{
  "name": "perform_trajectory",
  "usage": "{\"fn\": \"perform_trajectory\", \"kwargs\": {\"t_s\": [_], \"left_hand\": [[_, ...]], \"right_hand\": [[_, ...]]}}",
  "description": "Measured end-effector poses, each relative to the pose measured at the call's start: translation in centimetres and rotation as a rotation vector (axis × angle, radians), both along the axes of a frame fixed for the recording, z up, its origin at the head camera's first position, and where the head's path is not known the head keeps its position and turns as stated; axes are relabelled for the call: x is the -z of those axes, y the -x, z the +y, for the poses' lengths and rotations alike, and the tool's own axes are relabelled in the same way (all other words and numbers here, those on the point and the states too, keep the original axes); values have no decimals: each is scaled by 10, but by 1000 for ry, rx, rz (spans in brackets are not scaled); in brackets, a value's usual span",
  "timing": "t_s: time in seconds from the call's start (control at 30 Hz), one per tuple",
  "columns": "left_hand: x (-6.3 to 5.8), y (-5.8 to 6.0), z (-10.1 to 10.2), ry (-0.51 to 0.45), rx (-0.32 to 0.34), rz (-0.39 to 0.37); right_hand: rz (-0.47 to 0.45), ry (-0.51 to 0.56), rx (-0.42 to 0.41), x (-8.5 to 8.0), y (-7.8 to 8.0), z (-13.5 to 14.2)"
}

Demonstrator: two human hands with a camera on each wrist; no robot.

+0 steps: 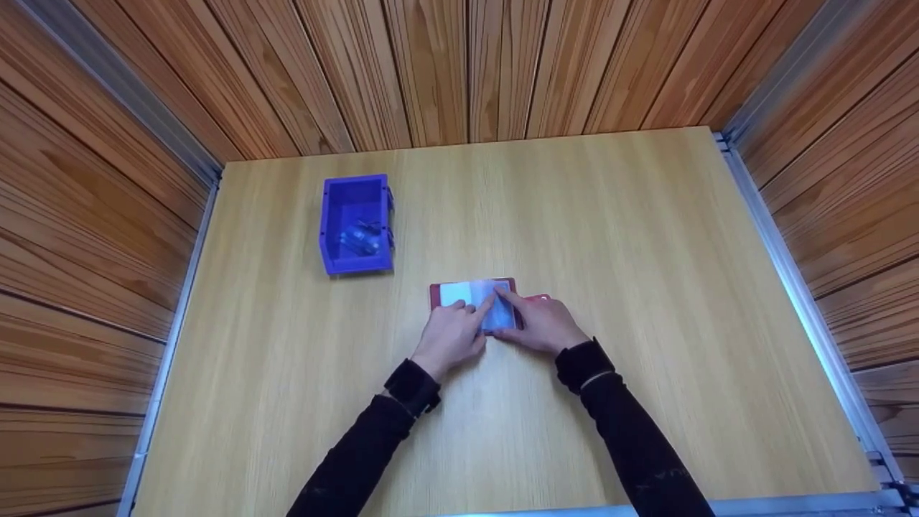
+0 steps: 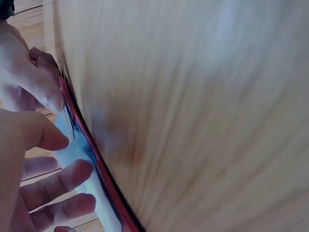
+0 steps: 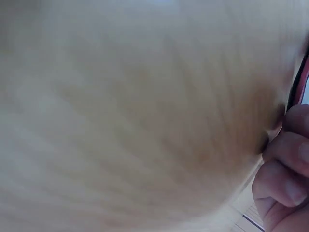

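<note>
A small booklet-like holder with a dark red cover point(image 1: 435, 296) lies opened out on the table, its inside pale on the left and blue, glossy on the right. My left hand point(image 1: 451, 334) is over its near middle, index finger stretched onto the inside and the other fingers loosely bent. At the right edge, my right hand point(image 1: 546, 323) holds the holder, index finger on the blue side and thumb at the near edge. Its other fingers look curled in the right wrist view. Something red point(image 1: 538, 296) shows just beyond that hand, partly hidden.
A blue-purple plastic bin point(image 1: 357, 264) stands at the back left of the wooden table point(image 1: 610, 215), with clear plastic pieces point(image 1: 360, 238) inside. Wood-panelled walls point(image 1: 495, 72) and metal rails point(image 1: 790, 258) border the tabletop.
</note>
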State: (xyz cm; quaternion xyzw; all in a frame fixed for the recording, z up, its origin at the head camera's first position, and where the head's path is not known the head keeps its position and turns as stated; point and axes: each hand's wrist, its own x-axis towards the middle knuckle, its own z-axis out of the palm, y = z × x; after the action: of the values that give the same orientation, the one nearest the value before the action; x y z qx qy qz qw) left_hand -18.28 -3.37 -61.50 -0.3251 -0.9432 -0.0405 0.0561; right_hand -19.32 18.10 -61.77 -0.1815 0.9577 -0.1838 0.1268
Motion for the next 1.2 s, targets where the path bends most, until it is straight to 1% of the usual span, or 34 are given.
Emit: {"fn": "perform_trajectory", "kwargs": {"t_s": [0.1,0.23,0.37,0.47,0.53,0.67,0.8,0.87,1.07,1.2], "left_hand": [[0,-1,-1,2,-15,-20],[-1,-1,-2,-17,-43,-76],[-1,-1,-4,-55,-89,-122],[-1,-1,-6,-90,-129,-152],[-1,-2,-7,-109,-148,-161],[-1,-2,-12,-115,-171,-179],[-2,-3,-16,-91,-181,-182],[-1,-4,-18,-95,-188,-176],[3,-5,-23,-153,-234,-146],[6,-4,-26,-174,-267,-123]], "right_hand": [[-16,5,14,0,1,2],[-17,11,18,1,2,4],[-4,18,8,-1,1,6],[-31,23,14,-3,1,7],[-50,26,22,-4,1,8],[-41,30,29,-4,2,7],[-9,24,32,-2,2,7],[-2,17,34,-2,2,6],[-22,6,44,-1,2,7],[-17,-1,59,-2,2,8]]}}
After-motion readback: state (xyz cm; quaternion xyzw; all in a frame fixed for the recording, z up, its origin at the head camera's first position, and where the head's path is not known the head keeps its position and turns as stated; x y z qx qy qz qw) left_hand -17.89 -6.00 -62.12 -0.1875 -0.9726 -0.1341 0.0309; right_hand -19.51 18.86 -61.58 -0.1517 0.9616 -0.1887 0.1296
